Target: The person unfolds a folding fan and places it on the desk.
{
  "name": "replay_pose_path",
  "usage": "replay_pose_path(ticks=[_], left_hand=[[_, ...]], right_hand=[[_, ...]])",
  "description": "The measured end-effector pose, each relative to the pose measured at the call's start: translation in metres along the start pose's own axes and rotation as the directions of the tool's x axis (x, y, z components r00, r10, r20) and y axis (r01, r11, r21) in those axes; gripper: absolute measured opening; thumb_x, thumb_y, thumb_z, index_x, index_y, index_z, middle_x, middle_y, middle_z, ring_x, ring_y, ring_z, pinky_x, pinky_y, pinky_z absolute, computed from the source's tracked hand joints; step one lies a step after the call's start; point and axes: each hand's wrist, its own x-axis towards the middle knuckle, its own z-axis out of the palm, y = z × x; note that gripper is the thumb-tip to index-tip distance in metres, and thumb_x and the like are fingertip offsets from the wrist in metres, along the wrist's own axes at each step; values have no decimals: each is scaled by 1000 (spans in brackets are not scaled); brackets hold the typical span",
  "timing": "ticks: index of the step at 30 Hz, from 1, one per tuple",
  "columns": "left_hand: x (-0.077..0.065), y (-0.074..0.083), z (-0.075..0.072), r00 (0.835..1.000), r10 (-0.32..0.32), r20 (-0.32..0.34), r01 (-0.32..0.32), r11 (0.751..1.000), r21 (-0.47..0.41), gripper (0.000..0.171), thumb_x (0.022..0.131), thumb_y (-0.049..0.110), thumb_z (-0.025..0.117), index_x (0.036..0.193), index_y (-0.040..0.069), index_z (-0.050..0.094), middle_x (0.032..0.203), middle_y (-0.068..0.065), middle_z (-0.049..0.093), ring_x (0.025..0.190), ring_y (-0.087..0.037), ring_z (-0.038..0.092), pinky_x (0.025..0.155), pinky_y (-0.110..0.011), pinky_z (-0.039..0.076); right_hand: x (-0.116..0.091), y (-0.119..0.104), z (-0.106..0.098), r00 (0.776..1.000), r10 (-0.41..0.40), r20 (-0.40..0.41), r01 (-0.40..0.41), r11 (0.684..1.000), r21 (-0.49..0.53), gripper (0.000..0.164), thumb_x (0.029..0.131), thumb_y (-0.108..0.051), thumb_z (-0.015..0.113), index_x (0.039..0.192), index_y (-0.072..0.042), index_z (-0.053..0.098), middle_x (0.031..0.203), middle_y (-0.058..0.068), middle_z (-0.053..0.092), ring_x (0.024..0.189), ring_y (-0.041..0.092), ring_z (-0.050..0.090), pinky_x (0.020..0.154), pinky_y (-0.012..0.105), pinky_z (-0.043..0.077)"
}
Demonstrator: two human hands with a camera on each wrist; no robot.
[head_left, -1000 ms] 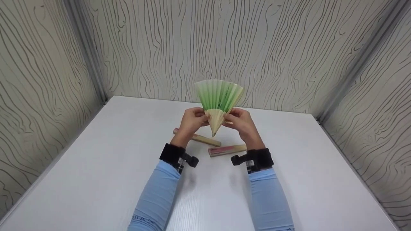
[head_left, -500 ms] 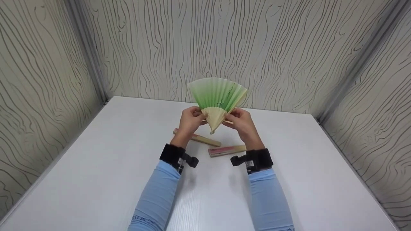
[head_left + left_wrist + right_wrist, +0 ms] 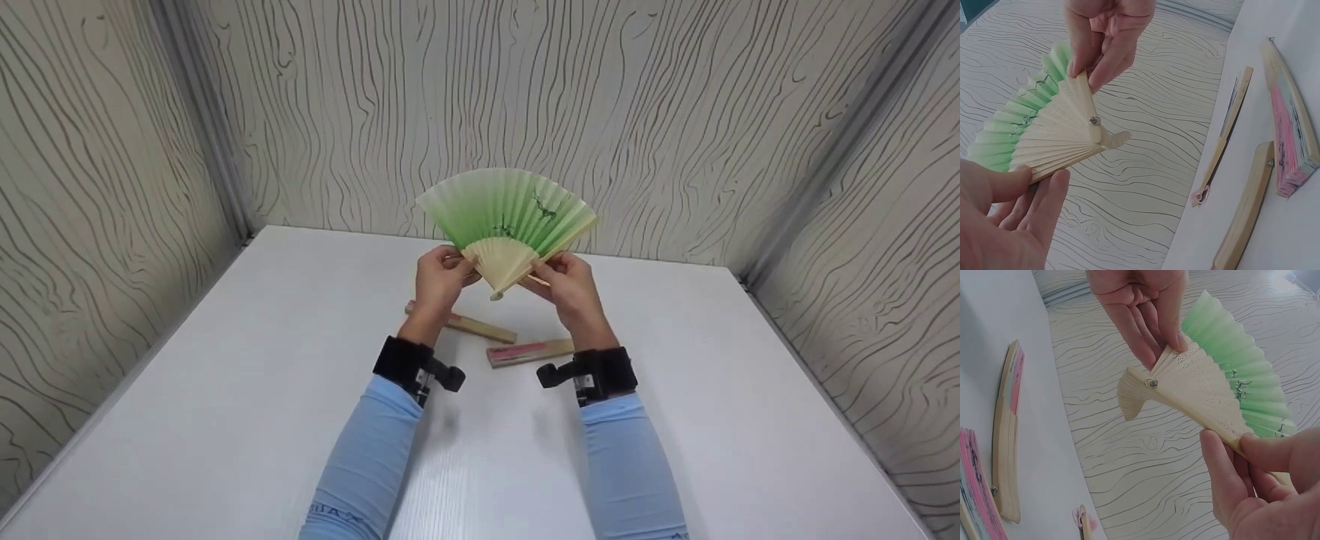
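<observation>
A green-and-white folding fan with pale wooden ribs is spread into a broad wedge above the table, its pivot end pointing down. My left hand pinches the ribs on its left edge between thumb and fingers. On the opposite edge, my right hand pinches the outer guard rib. Dark printed figures show on the green leaf in the right wrist view. The metal pivot pin appears in the left wrist view, with the rib ends fanned out beyond it.
Two folded fans with pink parts lie on the white table: one fan by my left wrist, another fan by my right. The left wrist view also shows a slim folded fan with a pink tassel. Wood-patterned panels surround the table.
The fan has opened from a narrow wedge to a much wider one. My hands have drawn slightly apart, and the pivot end has risen a little.
</observation>
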Motion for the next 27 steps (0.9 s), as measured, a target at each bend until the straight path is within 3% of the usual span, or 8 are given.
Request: replay_pose_path(ticks=[7, 14, 17, 21, 27], left_hand=[[1, 0, 1, 999, 7, -52, -12, 996, -92, 18, 104, -4, 68, 120, -12, 67, 108, -25, 79, 86, -16, 79, 86, -29, 70], [2, 0, 6, 989, 5, -149, -33, 982, -186, 18, 105, -5, 65, 121, -12, 65, 106, -21, 75, 87, -16, 79, 86, -28, 70], [0, -1, 11, 981, 0, -192, -46, 971, -234, 18, 107, -3, 62, 123, -11, 60, 108, -20, 72, 87, -16, 77, 87, -29, 70], [-3, -3, 19, 973, -19, -228, -51, 954, -295, 24, 112, 1, 54, 134, -9, 50, 122, -29, 70, 87, -18, 78, 89, -33, 71], [-6, -2, 23, 979, -81, -186, 19, 949, -315, 27, 117, 11, 46, 140, -2, 41, 128, -30, 65, 79, -17, 76, 83, -33, 71]], right_hand=[[0, 1, 1, 999, -11, -33, 12, 999, 42, 39, 111, -3, 56, 147, 13, 51, 119, 11, 67, 102, 10, 75, 111, 36, 62], [2, -1, 5, 997, 7, -76, 4, 991, 136, 43, 112, -3, 52, 153, 11, 46, 126, 10, 65, 101, 6, 74, 106, 28, 64], [1, -2, 8, 995, 30, -98, -9, 978, 209, 46, 113, -4, 50, 157, 9, 43, 133, 12, 61, 102, 6, 73, 101, 23, 65], [1, -1, 14, 990, 61, -129, -15, 945, 327, 47, 114, -5, 48, 159, 7, 41, 134, 13, 59, 98, 7, 74, 99, 21, 65], [0, -1, 20, 988, 63, -144, -7, 933, 359, 48, 115, -7, 47, 161, 4, 40, 136, 13, 60, 96, 6, 75, 101, 21, 64]])
